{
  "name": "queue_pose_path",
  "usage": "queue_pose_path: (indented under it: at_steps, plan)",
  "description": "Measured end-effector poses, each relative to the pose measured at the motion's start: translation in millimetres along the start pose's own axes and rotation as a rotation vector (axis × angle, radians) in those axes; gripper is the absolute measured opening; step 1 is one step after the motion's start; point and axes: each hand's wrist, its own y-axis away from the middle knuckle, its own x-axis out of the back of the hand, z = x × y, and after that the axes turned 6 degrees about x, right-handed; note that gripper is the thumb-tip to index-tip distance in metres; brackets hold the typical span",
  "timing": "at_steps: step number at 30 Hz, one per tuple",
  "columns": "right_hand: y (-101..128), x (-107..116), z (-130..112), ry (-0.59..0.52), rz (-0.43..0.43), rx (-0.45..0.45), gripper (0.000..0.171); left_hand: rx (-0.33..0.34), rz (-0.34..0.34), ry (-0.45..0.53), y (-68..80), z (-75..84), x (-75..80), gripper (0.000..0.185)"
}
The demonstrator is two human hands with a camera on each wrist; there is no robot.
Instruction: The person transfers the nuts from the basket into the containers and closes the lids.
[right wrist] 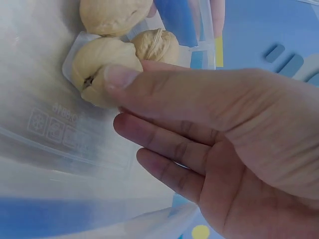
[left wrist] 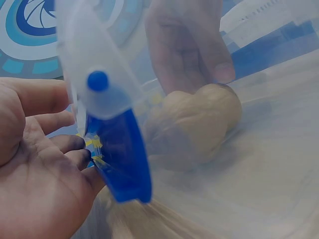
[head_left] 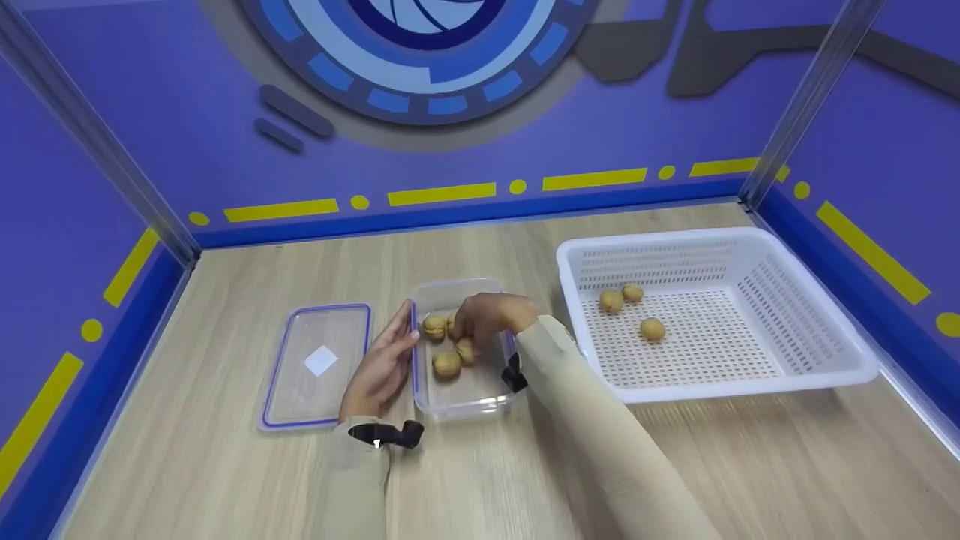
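A clear plastic food container (head_left: 457, 407) with a bluish rim stands on the table, several walnuts (head_left: 447, 364) inside. At its left side, my left hand (head_left: 379, 373) grips the edge, thumb at the rim and fingers along the outer wall by a blue latch flap (left wrist: 127, 159). My right hand (head_left: 495, 315) reaches down into the container. In the right wrist view, its thumb and partly hidden index finger pinch a walnut (right wrist: 102, 59) low in the container, beside two other walnuts. The remaining fingers (right wrist: 169, 174) are loosely bent.
To the left lies a clear lid (head_left: 300, 390) with a blue seal and a white label. A white perforated basket (head_left: 712, 386) at the right holds three walnuts (head_left: 652, 330). Blue-purple panels (head_left: 450, 157) enclose the wooden table (head_left: 480, 480) at the back and sides.
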Motion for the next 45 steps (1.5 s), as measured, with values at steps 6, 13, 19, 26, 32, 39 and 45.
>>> queue_pose_path:
  at_steps: [6, 13, 19, 26, 32, 39, 45]
  plan:
    - [6, 6, -1, 0.007, 0.021, -0.015, 0.04, 0.012, 0.002, -0.003, -0.1, 1.2, 0.1, 0.067]
    - [13, 15, 1, 0.008, 0.059, 0.04, 0.038, 0.004, -0.004, -0.005, 0.9, 0.9, 0.1, 0.068]
    - [19, 24, 3, 0.013, 0.114, 0.07, 0.04, 0.002, -0.005, 0.005, 0.7, 1.2, -0.1, 0.068]
    - [29, 34, 7, 0.051, 0.162, 0.115, 0.037, 0.008, 0.001, 0.006, 0.5, 1.6, -0.6, 0.068]
    - [40, 42, 12, 0.044, 0.201, 0.143, 0.039, 0.006, -0.001, 0.013, 0.6, 0.8, -0.1, 0.068]
    - [55, 51, 24, -0.005, 0.241, 0.169, 0.04, 0.002, 0.008, 0.01, 0.8, -0.2, 0.5, 0.068]
    - [74, 65, 39, -0.036, 0.305, 0.155, 0.043, 0.002, -0.003, 0.017, 0.8, -1.1, 1.1, 0.068]
